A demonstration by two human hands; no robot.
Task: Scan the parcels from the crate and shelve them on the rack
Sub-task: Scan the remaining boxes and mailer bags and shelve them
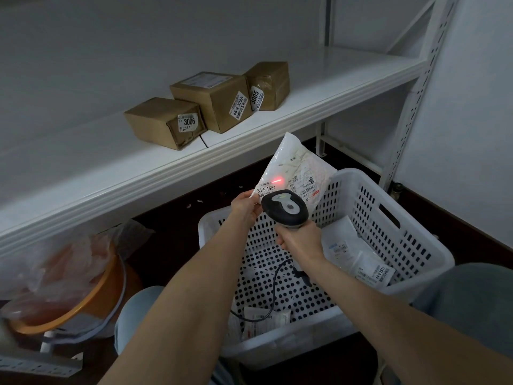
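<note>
White poly-bag parcel [294, 168], raised tilted above the crate's far rim, label facing out; a red scan line falls on the label near "81-5-15". Corded black-and-grey scanner [286, 208] just below it. White perforated crate [410, 237] on the floor holds more flat white parcels [358, 254]. Three brown cardboard boxes [213, 100], tagged 3006, 46-2-3205 and 3005, sit side by side on the white rack shelf [138, 168].

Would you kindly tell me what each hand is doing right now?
The left hand pinches the white parcel by its corner.
The right hand holds the scanner.
</note>
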